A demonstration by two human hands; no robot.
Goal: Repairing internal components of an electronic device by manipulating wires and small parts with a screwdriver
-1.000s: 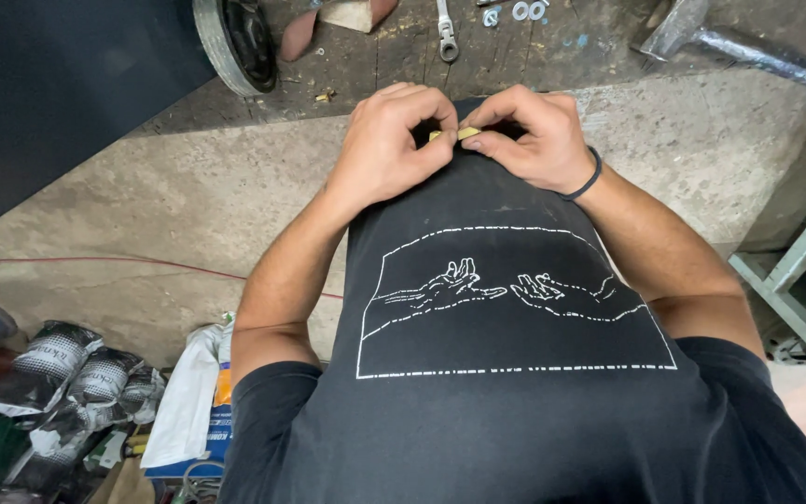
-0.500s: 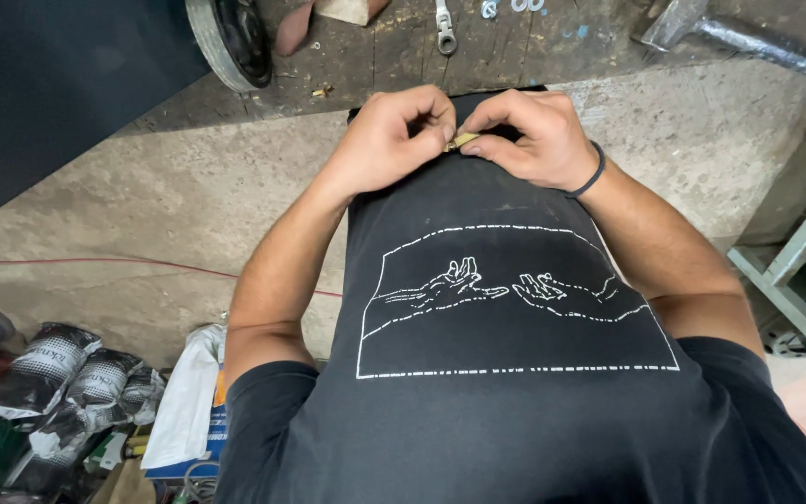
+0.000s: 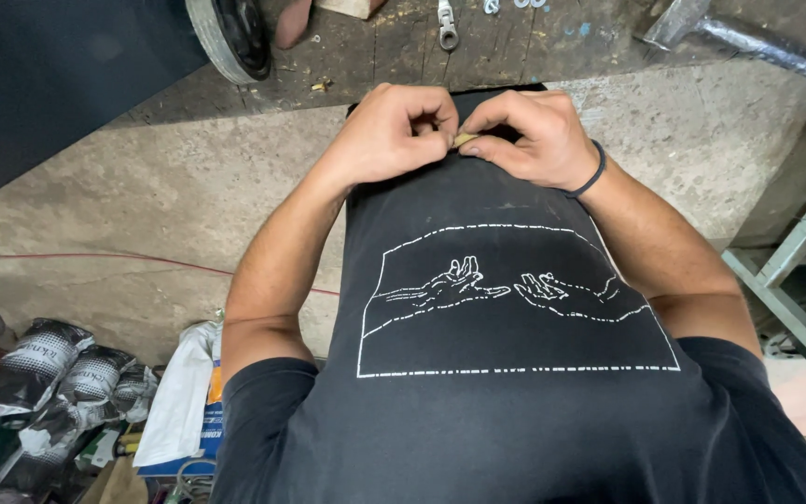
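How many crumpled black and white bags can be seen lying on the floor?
2: the larger bag lies at the lower left edge; the smaller bag lies just right of it, touching. Clutter below them may hide more.

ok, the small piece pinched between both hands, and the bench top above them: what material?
Small piece: tan and matte, possibly wood, cork or paper; too small to tell. The left hand and right hand pinch it from both sides. Bench top: likely worn wood, going by plank seams, dark stains and a rough, dull surface.
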